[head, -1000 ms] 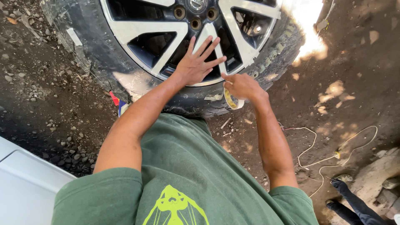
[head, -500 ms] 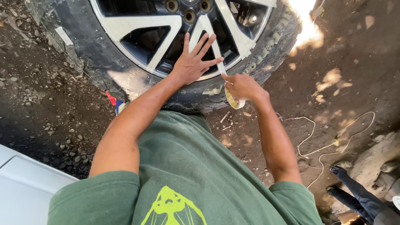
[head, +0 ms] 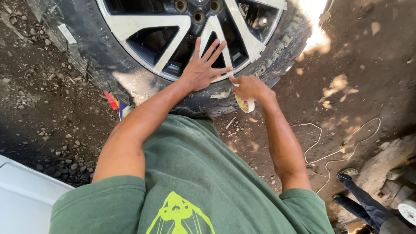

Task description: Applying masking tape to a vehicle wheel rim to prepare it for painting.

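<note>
Head view: a car wheel (head: 173, 47) lies flat on dirt ground (head: 39, 112), its face turned up toward the camera. The rim (head: 143, 28) has broad silver spokes fanning out from a dark hub with lug holes, and black gaps between them; the tyre (head: 95, 65) around it is black rubber, dusty and scuffed, with strips of pale tape on its sidewall.

The left hand (head: 203, 69) lies flat on the rim's lower edge, fingers (head: 212, 50) spread wide and pointing up toward the hub, gripping nothing.

The right hand (head: 249, 86) sits just beside it at the rim's edge, fingers curled closed around a roll of pale masking tape (head: 243, 104). The roll hangs below the fist, tilted, its open ring facing down and left, with a short strip of tape (head: 232, 80) running from the hand to the rim.

The ground is brown earth strewn with small stones. A thin pale cord (head: 338, 151) loops across the dirt at the right. A green shirt (head: 190, 182) fills the lower frame.
</note>
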